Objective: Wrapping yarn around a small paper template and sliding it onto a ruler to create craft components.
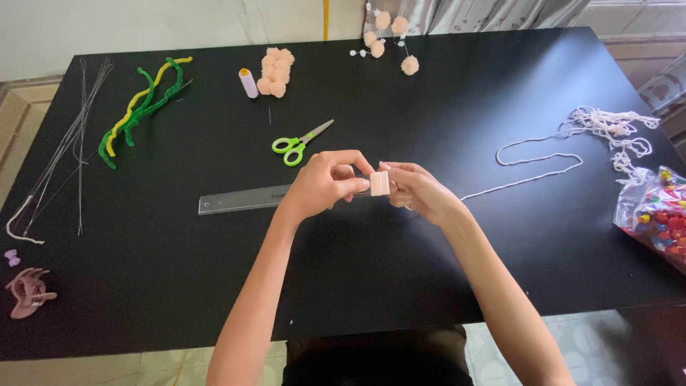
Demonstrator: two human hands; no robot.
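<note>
both hands, left hand and right hand, are pinching a small pale yarn bundle tight above the clear ruler, green scissors lying just beyond.

Table: smooth matt black top, faint sheen at upper right of frame. Ruler, centre: clear glossy plastic. Scissors: bright metal blades, green plastic handles. Pompoms, upper centre: soft fuzzy peach yarn. Pipe cleaners, upper left: fuzzy green and yellow. Wires, far left: thin, grey metal. Yarn strand, right: pale, twisted, matt. Bag, right edge: crinkled clear plastic, glossy beads inside. Small yarn bundle between hands: peach, matt. Hair clip, lower left: smooth mauve plastic.
</note>
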